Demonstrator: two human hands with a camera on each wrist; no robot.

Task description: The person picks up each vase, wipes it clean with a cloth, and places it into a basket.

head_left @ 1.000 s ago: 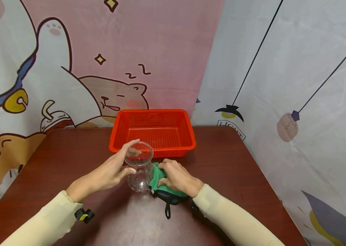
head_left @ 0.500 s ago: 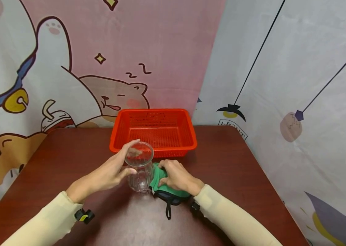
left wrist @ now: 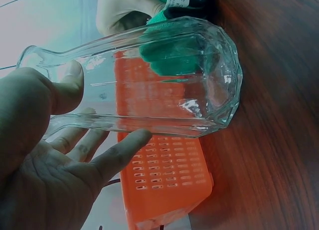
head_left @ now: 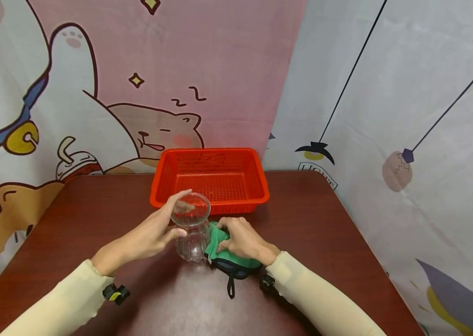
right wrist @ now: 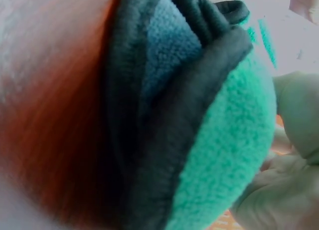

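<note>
From the head view, the left hand [head_left: 152, 235] is wrapped around a clear ribbed glass vase [head_left: 190, 233] that stands upright on the dark red table [head_left: 324, 242], thumb at the front and fingers round the neck. Just beside it, the right hand [head_left: 242, 240] grips a bunched green cloth [head_left: 215, 239] with a dark underside, pressed up against the vase's side. Behind both sits an orange plastic basket [head_left: 211, 179], near the vase but apart from it. On the wall hanging to the right there is a small printed label beginning "LIGHT" — the rest is cut off.

The left wrist view shows the vase [left wrist: 164, 80] close up: thumb [left wrist: 67, 85] on one side of the neck, fingers [left wrist: 119, 150] curled under it, the green cloth [left wrist: 169, 55] seen through the glass. A white tag on the cloth carries lettering, too partial to read.

The right wrist view is filled by the cloth [right wrist: 219, 155] — green fleece over a dark-edged blue layer — with the gripping fingers [right wrist: 296, 115] at the edge.
</note>
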